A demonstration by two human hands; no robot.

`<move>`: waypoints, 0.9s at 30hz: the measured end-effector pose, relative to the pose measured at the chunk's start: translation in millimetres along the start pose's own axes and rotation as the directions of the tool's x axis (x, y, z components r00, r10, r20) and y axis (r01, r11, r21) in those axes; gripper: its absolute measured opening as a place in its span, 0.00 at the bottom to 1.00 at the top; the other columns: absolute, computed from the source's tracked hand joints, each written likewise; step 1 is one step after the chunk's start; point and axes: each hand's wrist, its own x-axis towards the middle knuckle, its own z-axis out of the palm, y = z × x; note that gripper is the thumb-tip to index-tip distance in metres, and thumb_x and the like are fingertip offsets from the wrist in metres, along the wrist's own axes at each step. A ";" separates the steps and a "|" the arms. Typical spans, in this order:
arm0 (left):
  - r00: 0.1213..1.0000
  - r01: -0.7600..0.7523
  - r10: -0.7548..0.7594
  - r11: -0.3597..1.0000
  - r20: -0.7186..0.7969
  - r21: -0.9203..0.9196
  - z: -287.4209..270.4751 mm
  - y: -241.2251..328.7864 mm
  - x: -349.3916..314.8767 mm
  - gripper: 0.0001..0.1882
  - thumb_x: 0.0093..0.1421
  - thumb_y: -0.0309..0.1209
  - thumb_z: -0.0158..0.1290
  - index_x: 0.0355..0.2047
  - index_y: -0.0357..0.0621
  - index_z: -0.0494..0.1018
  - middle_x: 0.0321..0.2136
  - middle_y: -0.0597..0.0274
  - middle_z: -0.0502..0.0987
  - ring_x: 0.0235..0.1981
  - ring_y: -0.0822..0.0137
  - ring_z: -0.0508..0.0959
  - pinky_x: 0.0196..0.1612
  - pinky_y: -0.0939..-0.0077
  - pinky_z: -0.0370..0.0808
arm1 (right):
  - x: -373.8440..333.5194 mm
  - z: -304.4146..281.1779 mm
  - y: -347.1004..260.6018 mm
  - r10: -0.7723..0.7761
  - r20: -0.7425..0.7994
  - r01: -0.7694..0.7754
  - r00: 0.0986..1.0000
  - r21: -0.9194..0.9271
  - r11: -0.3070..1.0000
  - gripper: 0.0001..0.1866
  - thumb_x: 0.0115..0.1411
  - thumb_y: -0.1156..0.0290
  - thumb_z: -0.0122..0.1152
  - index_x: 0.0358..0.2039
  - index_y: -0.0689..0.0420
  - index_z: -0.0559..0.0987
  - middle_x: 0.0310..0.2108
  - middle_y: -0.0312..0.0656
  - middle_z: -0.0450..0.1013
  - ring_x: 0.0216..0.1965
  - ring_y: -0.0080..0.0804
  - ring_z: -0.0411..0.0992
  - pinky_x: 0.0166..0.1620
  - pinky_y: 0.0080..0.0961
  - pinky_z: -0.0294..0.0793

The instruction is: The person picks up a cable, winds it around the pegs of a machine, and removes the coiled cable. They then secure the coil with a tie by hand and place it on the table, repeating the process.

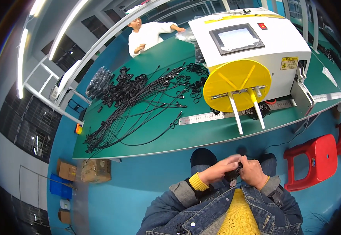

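In front of my lap, my left hand [222, 169] and my right hand [253, 172] are closed together around a small black bundle [233, 174]. Fingers cover much of it and blur slightly, so its exact kind does not show. Beyond them, on the green table [154, 135], lies a spread of long black cables [133, 103] with connector ends. Behind these is a heap of coiled black cables [125, 84]. Smaller black coils [197, 86] lie near the machine.
A white machine [252, 43] with a screen and a yellow disc [237, 78] with metal rods stands on the table's right. A steel ruler [201, 118] runs along the front. A red stool [319, 156] stands right; cardboard boxes [96, 171] lie left. Another person [149, 37] works across the table.
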 end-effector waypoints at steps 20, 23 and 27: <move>0.916 0.283 -0.254 0.958 0.310 -0.052 12.5 -7.2 6.4 0.27 0.46 0.37 0.60 0.41 0.33 0.63 0.30 0.61 0.73 0.31 0.74 0.73 0.35 0.80 0.71 | -2.3 11.5 6.4 -0.058 0.007 0.058 0.998 -0.005 0.998 0.10 0.45 0.71 0.55 0.25 0.59 0.64 0.12 0.43 0.67 0.16 0.39 0.70 0.19 0.33 0.66; 0.906 0.323 -0.335 0.942 0.259 0.092 17.1 -4.1 6.8 0.28 0.45 0.38 0.61 0.41 0.33 0.63 0.31 0.61 0.73 0.32 0.74 0.73 0.35 0.78 0.72 | -1.4 9.0 6.3 -0.103 0.092 0.113 0.990 -0.108 0.988 0.08 0.45 0.70 0.54 0.22 0.58 0.65 0.11 0.42 0.67 0.15 0.38 0.70 0.18 0.32 0.66; 0.992 -0.017 -0.084 0.668 0.098 0.744 13.7 -16.8 17.5 0.29 0.45 0.38 0.61 0.42 0.34 0.63 0.32 0.61 0.73 0.31 0.75 0.73 0.31 0.81 0.72 | 8.4 0.2 6.4 -0.161 0.139 0.193 0.977 -0.262 0.945 0.07 0.45 0.71 0.53 0.21 0.58 0.65 0.11 0.42 0.66 0.15 0.38 0.69 0.17 0.32 0.65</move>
